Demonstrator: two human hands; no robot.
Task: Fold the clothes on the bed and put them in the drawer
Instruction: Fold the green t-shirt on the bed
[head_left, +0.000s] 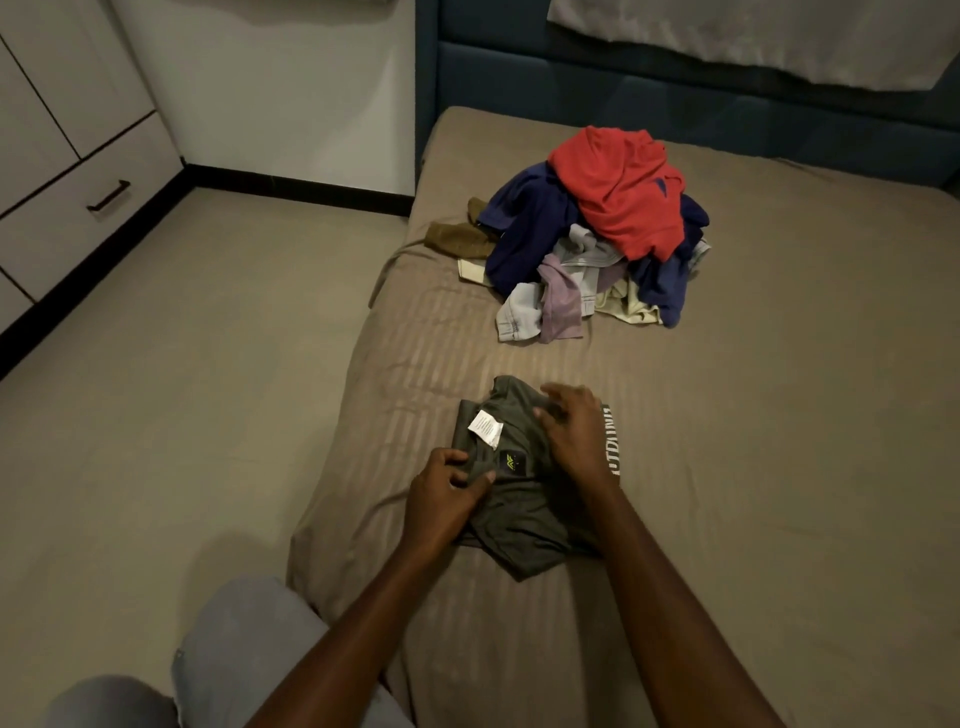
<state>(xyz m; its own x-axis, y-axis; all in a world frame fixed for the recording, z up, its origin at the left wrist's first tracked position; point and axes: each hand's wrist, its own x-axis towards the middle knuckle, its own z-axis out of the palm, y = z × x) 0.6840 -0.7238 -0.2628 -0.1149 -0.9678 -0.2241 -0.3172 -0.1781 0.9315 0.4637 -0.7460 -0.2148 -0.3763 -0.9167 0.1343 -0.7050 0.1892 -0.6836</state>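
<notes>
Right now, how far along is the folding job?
Early. Nothing looks finished: no folded stack shows on the bed, and the drawer is closed. In hand: the left hand grips the olive-grey garment near its logo patch while the right hand rests on its partly folded top. Left: the whole pile of clothes, red shirt on top.

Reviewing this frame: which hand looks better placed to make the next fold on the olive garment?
Probably the right hand: it lies open on the olive garment, free to move, while the left hand pinches its near edge.
</notes>
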